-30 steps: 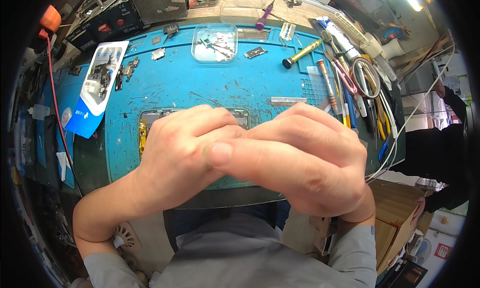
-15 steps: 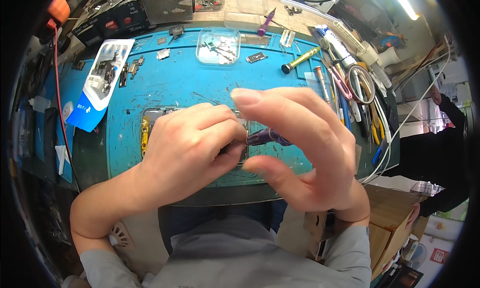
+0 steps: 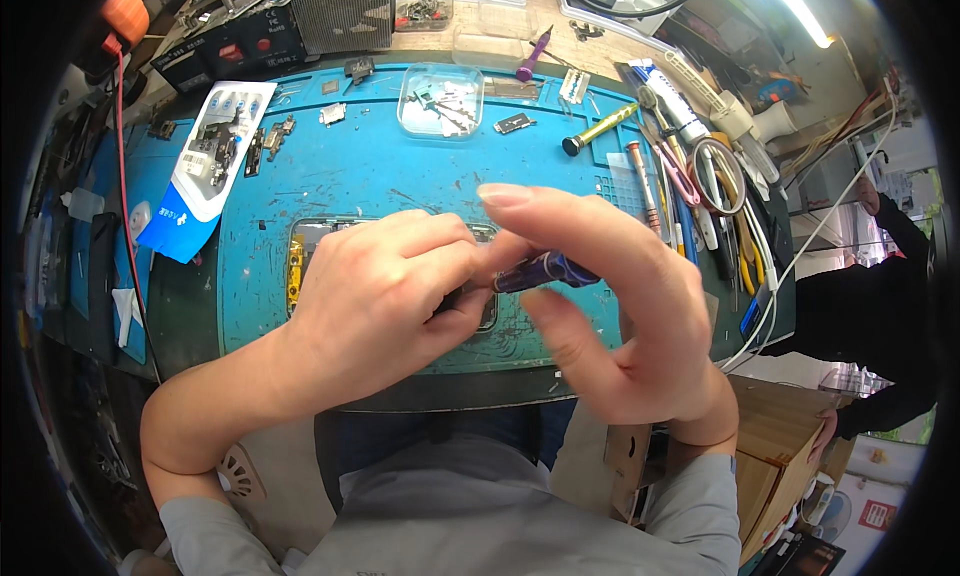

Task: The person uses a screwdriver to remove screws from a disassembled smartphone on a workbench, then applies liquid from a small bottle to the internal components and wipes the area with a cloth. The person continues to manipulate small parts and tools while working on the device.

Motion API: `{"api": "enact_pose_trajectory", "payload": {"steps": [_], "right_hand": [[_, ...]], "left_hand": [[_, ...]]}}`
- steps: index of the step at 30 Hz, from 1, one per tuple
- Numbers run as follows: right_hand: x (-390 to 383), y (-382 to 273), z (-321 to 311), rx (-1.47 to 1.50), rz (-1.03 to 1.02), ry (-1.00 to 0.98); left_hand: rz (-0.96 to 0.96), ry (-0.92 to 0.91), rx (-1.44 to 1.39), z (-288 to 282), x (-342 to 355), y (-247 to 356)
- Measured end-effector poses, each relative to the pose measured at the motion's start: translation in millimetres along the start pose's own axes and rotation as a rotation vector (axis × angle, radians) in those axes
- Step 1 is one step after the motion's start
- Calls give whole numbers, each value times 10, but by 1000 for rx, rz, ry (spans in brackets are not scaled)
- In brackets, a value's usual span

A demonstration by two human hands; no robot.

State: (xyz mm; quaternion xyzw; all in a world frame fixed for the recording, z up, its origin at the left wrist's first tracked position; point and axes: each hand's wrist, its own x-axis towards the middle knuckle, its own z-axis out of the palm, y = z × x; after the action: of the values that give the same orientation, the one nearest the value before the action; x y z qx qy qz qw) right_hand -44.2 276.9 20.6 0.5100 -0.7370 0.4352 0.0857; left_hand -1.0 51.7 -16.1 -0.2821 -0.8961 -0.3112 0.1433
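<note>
Over the middle of the blue mat my left hand [image 3: 395, 281] is closed, its fingertips pinched together at the slim end of a dark blue-purple screwdriver [image 3: 548, 270]. What those fingertips grip is hidden beneath them. My right hand [image 3: 640, 316] curves around the screwdriver's handle from the right. Its thumb and index finger stand apart, while its other fingers, partly hidden, lie behind the handle. Under my left hand lies an opened phone [image 3: 296, 266], with a yellow strip along its left side; most of its inside is covered.
A clear box of small parts [image 3: 440, 101] stands behind my hands. A blister tray [image 3: 220, 146] lies at left. To the right are a yellow-green screwdriver [image 3: 600, 129], tweezers, pliers and cables. A person in dark clothing [image 3: 850, 306] is at far right.
My right thumb and fingers have moved slightly right, and more of the screwdriver's handle shows between them. My left hand stays nearly in place over the phone.
</note>
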Motion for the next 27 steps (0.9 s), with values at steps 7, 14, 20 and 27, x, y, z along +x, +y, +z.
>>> {"api": "enact_pose_trajectory", "payload": {"steps": [7, 14, 20, 27], "right_hand": [[6, 1, 16, 61, -2, -6], [-17, 4, -6, -50, 5, -33], [-4, 27, -26, -41, -23, -30], [-35, 9, -34, -17, -33, 81]], "left_hand": [[4, 25, -26, 35, -5, -16], [-5, 5, -13, 28, -4, -23], [13, 41, -34, 49, 4, -22], [-36, -1, -89, -1, -5, -8]]}}
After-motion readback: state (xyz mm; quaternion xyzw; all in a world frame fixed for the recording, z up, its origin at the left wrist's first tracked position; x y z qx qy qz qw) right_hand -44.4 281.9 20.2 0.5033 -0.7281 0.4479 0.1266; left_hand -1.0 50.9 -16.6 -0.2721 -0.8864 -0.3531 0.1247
